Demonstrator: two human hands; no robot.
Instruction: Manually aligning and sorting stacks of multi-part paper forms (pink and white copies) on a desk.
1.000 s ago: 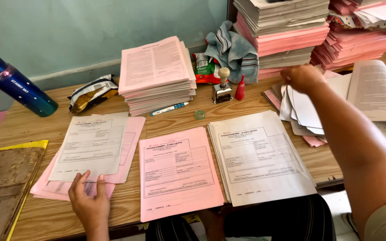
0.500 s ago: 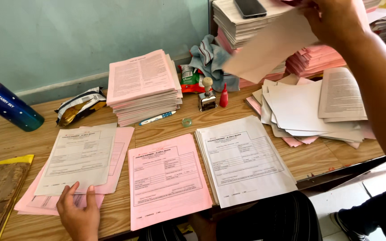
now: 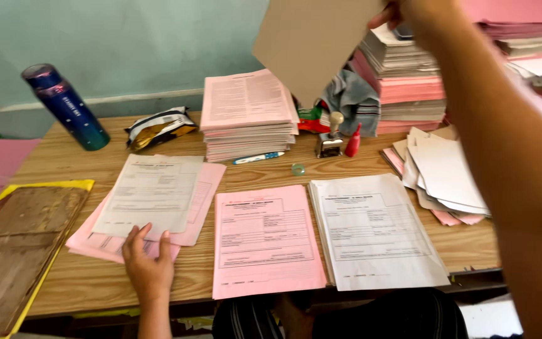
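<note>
Paper everywhere on this desk (image 3: 265,172), and both hands are busy with it. The right hand (image 3: 418,12) is up high at the far right, its fingers pinched shut on the top corner of a single sheet (image 3: 312,44), which hangs tilted in the air in front of the tall far stacks (image 3: 403,81). Held by that one corner, it swings free of everything below.

Down at the near left, the left hand (image 3: 147,263) lies flat with fingers spread, gripping nothing, pressing on the near edge of the left pile (image 3: 152,201), a white form on top of pink ones. That weight looks like it keeps the loose sheets from sliding.

Between them, a pink form (image 3: 265,242) and a white stack (image 3: 374,232) sit side by side at the near edge, squared up. Further back: a thick pink stack (image 3: 246,113), a blue pen (image 3: 257,158), a stamp (image 3: 332,138) and a blue bottle (image 3: 67,107) at far left.
</note>
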